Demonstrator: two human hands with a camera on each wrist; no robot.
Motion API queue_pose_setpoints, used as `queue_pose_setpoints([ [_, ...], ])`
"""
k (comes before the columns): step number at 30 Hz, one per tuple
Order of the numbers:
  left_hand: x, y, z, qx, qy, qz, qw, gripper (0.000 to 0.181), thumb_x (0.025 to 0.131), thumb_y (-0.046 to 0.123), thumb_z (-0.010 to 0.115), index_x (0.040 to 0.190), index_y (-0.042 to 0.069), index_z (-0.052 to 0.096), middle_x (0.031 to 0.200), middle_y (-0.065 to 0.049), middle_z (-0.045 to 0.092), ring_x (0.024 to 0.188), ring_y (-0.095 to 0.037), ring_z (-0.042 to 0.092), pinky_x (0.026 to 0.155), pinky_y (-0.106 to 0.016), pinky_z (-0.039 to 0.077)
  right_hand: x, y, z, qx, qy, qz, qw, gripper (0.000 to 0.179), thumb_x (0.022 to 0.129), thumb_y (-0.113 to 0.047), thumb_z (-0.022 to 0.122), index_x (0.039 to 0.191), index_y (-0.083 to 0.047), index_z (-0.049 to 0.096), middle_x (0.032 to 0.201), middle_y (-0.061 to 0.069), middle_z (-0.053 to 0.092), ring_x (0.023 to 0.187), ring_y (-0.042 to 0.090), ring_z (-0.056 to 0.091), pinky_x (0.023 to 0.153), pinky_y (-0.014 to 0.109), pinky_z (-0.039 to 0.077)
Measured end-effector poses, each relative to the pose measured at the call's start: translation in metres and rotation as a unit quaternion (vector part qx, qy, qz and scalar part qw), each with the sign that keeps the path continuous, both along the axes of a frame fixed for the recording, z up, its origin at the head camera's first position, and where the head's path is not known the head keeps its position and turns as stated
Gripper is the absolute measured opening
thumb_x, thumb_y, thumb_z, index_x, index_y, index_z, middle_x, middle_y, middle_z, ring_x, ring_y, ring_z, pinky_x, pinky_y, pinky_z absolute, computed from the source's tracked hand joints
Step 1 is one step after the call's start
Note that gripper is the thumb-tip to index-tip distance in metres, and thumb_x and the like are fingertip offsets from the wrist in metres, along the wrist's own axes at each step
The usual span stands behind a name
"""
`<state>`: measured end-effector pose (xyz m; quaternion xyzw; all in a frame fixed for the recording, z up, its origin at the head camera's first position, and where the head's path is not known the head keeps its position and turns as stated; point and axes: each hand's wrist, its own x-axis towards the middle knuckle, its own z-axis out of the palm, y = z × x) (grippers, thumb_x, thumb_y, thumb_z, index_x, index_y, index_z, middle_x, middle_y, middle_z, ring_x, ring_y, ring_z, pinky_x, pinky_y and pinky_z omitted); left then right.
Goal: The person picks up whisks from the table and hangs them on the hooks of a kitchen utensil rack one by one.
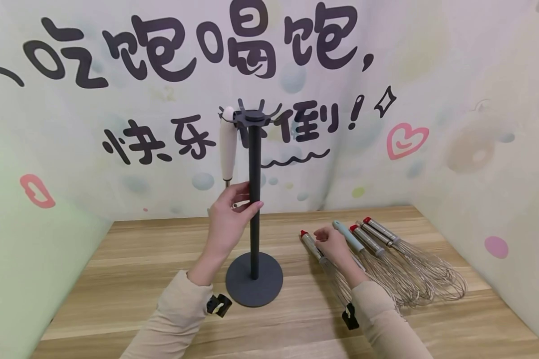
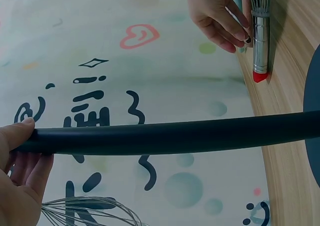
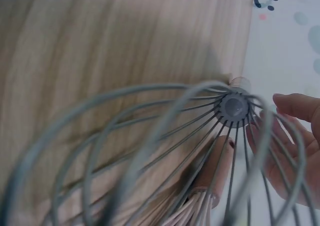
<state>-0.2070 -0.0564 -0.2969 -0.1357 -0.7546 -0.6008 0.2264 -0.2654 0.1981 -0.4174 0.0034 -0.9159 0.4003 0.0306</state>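
Observation:
A black utensil stand point(image 1: 254, 239) rises from a round base on the table. My left hand point(image 1: 230, 219) grips its pole partway up, thumb on one side and fingers on the other. A white-handled whisk point(image 1: 227, 149) hangs handle-up from the hooked top; its wires point(image 2: 95, 208) show in the left wrist view. My right hand point(image 1: 334, 245) is over the handles of the whisks on the right, fingers loosely bent. Its fingertips are close to a pinkish-brown handle point(image 3: 215, 168), beside a red-tipped metal whisk point(image 1: 313, 245).
More whisks lie side by side at the right, wires toward me: one with a light blue handle point(image 1: 348, 234), others with red-tipped metal handles point(image 1: 367, 239). A printed backdrop point(image 1: 179, 189) stands close behind the wooden table point(image 1: 139, 269).

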Motion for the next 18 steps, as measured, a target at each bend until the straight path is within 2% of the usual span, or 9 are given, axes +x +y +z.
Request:
queue_pose_setpoints([
  [7,-0.0008,0.0002,-0.0020,-0.003,0.018,0.000,0.9998,0.041,0.080,0.004,0.074,0.118,-0.001,0.060,0.110,-0.017,0.063,0.097,-0.027,0.067,0.082,-0.031,0.059,-0.0001,0.0047,-0.0064,0.022,0.000,0.000,0.9998,0.023,0.085,-0.001,0.064,0.106,0.008,0.063,0.104,0.025,0.067,0.100,0.037,0.063,0.087,0.045,0.054],
  [15,-0.0026,-0.0003,-0.0030,-0.013,0.029,0.001,0.9995,0.040,0.080,0.004,0.074,0.117,-0.002,0.060,0.109,-0.017,0.063,0.096,-0.027,0.067,0.080,-0.031,0.060,0.0015,0.0062,-0.0063,0.051,-0.051,0.006,0.9974,0.029,0.086,-0.008,0.066,0.110,0.007,0.061,0.104,0.025,0.065,0.093,0.033,0.063,0.078,0.042,0.054],
  [18,-0.0032,-0.0004,-0.0026,-0.021,0.032,0.005,0.9993,0.039,0.080,0.004,0.075,0.116,-0.001,0.060,0.108,-0.017,0.064,0.095,-0.027,0.067,0.080,-0.032,0.060,0.0011,0.0060,-0.0062,0.064,-0.057,0.016,0.9962,0.031,0.085,-0.008,0.067,0.110,0.008,0.060,0.101,0.026,0.065,0.089,0.032,0.064,0.074,0.040,0.055],
])
